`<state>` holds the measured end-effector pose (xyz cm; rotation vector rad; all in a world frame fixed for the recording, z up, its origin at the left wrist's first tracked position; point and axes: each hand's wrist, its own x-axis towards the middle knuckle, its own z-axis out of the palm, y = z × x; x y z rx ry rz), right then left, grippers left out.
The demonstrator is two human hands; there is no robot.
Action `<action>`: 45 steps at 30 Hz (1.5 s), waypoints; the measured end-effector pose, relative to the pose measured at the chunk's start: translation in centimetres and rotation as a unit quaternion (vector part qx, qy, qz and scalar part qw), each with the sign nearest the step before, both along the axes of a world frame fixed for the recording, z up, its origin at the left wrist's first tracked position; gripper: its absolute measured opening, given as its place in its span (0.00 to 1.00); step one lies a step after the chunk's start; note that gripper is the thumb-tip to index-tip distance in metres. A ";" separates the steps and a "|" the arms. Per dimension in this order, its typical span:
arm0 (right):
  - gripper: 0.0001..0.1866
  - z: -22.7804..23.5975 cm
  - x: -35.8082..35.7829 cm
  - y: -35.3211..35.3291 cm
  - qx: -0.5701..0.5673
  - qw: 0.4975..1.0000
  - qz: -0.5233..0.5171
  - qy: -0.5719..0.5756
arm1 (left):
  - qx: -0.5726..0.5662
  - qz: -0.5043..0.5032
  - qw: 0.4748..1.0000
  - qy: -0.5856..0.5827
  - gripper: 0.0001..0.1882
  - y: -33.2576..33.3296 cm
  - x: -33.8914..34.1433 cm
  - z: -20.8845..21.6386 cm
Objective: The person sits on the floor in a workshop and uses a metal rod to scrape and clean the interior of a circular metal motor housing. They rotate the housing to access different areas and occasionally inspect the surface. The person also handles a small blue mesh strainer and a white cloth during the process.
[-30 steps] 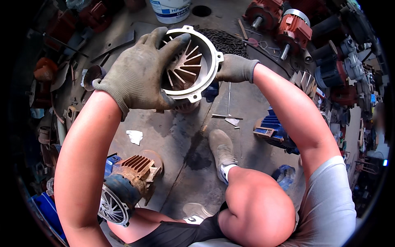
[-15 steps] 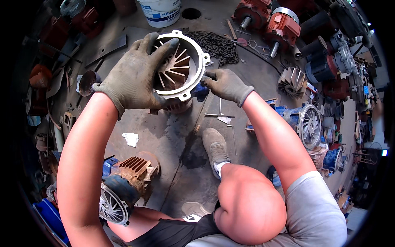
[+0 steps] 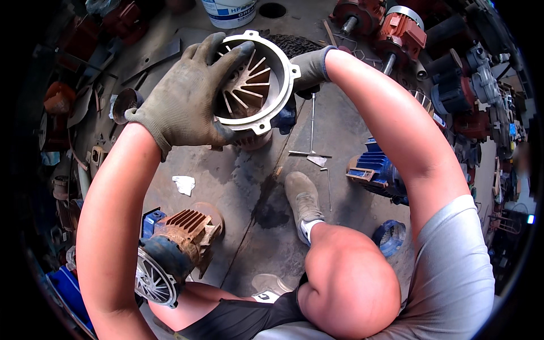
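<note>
Ahead of me stands an electric motor, its round pale metal end frame (image 3: 281, 102) facing up, with a ring of straight fan blades (image 3: 249, 90) inside. My left hand (image 3: 190, 90), in a grey-brown work glove, is closed round the frame's left side. Its fingers lie over the far rim and its thumb is at the near edge. My gloved right hand (image 3: 311, 69) is beside the frame's right edge, reaching behind it. Its fingertips are hidden there. Below the rim show a blue terminal box (image 3: 285, 116) and some rusty cooling fins (image 3: 253, 140).
A rusty finned motor (image 3: 187, 235) lies near my left leg. On the floor lie a T-handle wrench (image 3: 311, 130), a thin hex key (image 3: 328, 187), a white rag (image 3: 183, 185) and a blue ring (image 3: 390, 237). Red motors (image 3: 399, 34), a heaped chain (image 3: 292, 45) and a white bucket (image 3: 229, 14) stand farther off.
My right hand has moved away from me along the frame's right side, and its fingers have gone out of sight. My left hand keeps its grip on the frame. The view has shifted slightly.
</note>
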<state>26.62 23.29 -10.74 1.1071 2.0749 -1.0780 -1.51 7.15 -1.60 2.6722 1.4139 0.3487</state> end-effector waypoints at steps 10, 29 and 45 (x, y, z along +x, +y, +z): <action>0.27 0.6 -0.2 0.8 -0.024 0.999 0.006 -0.043 | 0.039 -0.022 0.999 -0.008 0.69 0.1 0.2 -0.2; 0.16 -1.0 0.8 -1.3 0.052 0.994 -0.053 0.084 | 0.029 -0.017 0.999 -0.001 0.74 0.2 -0.5 -0.9; 0.25 -0.5 3.1 -8.4 0.091 0.959 -0.237 0.128 | 0.012 -0.038 0.999 -0.014 0.68 0.4 0.2 0.5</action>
